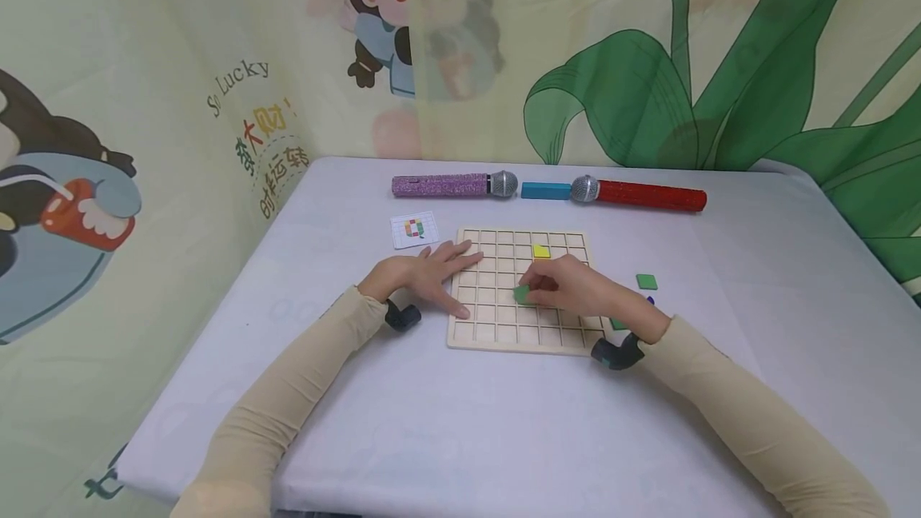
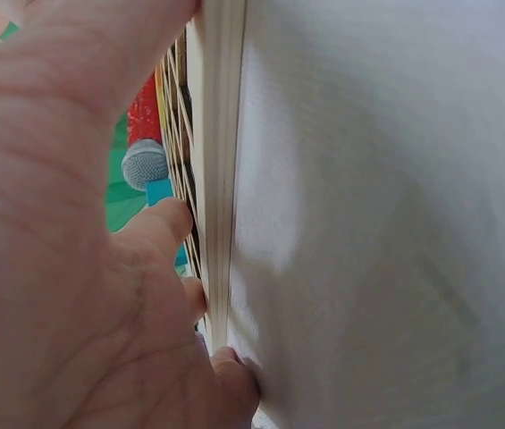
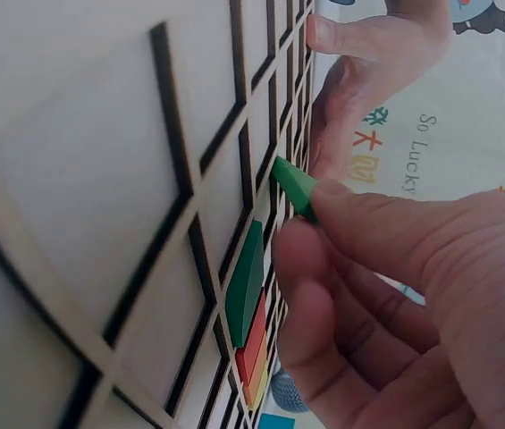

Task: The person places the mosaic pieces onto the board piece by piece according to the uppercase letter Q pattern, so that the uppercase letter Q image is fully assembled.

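My right hand [image 1: 572, 286] pinches a green tile [image 3: 295, 186] between thumb and fingers, one corner of it right at the grid of the wooden board [image 1: 485, 332]. In the right wrist view another green tile [image 3: 245, 286] lies in a cell nearby, with a red tile [image 3: 252, 344] and a yellow tile [image 3: 256, 386] beyond it. The head view shows a yellow tile [image 1: 541, 251] in the upper part of the grid; my right hand hides other cells. With fingers spread, my left hand [image 1: 435, 274] rests along the board's left edge.
A pattern card [image 1: 414, 230] lies beyond my left hand. Along the back are a purple microphone [image 1: 446, 185], a blue block [image 1: 545, 191] and a red microphone [image 1: 647, 195]. A loose green tile [image 1: 646, 281] lies right of the board, another partly behind my right wrist.
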Motion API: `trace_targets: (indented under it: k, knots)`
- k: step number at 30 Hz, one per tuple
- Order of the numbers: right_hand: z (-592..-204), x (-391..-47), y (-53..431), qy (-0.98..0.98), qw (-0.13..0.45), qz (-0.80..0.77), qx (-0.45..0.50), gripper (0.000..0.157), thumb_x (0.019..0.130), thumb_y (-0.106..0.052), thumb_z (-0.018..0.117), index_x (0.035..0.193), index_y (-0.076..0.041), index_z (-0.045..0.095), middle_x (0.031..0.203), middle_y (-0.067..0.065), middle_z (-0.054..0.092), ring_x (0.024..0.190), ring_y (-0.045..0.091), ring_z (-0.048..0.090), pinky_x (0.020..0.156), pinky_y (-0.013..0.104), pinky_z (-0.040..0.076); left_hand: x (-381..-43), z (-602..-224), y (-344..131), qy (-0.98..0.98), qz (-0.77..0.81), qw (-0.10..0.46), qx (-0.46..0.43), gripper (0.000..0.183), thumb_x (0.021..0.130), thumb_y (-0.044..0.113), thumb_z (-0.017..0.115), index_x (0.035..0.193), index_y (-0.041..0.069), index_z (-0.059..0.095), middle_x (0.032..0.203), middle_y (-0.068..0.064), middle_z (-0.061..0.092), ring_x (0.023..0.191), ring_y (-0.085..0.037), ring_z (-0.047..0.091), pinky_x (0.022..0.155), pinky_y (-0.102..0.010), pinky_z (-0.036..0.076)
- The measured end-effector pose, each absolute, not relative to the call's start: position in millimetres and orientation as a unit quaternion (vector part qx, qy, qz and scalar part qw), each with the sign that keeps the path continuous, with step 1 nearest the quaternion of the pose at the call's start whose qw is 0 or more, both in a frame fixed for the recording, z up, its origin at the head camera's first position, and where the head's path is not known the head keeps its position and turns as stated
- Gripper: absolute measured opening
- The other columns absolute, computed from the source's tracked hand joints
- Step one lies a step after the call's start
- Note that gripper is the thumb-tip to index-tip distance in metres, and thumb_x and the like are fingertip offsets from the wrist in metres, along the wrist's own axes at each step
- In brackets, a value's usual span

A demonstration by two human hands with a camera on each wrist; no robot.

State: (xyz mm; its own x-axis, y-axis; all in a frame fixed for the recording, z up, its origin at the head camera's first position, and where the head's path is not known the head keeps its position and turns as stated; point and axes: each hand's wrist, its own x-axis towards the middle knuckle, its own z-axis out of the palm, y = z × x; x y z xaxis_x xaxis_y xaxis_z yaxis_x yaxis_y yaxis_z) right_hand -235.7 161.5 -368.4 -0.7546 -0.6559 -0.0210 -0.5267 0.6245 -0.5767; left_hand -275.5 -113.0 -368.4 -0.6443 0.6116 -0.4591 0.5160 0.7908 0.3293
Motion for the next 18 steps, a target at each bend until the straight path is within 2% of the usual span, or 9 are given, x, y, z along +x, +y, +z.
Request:
trace_targets:
  k: [7, 18]
  knots:
    - [-367.6, -234.5, 160.1, 0.903, 0.094, -0.254, -0.333, 0.019, 0.089, -0.012, 0.071, 0.108, -0.007, 0.069, 0.086, -0.003, 0.067, 0.072, 0.012, 0.051, 0.064, 0.023, 0.048, -274.0, -366.7, -112.9, 0.901, 0.089, 0.285, 0.314, 0.103, 0.085, 0.057, 0.066, 0.158, 0.026, 0.000, 0.165, -0.005, -0.013, 0.150, -0.032, -0.014, 0.121, -0.053, -0.007]
    - [-367.4, -233.0, 158.8, 0.916, 0.091, -0.210, -0.330, 0.022, 0.090, -0.014, 0.070, 0.111, -0.005, 0.070, 0.091, 0.000, 0.065, 0.077, 0.012, 0.053, 0.069, 0.024, 0.048, -274.6, -367.5, -112.4, 0.902, 0.092, 0.284, 0.313, 0.103, 0.085, 0.057, 0.066, 0.158, 0.026, 0.001, 0.165, -0.005, -0.012, 0.150, -0.032, -0.013, 0.121, -0.053, -0.008]
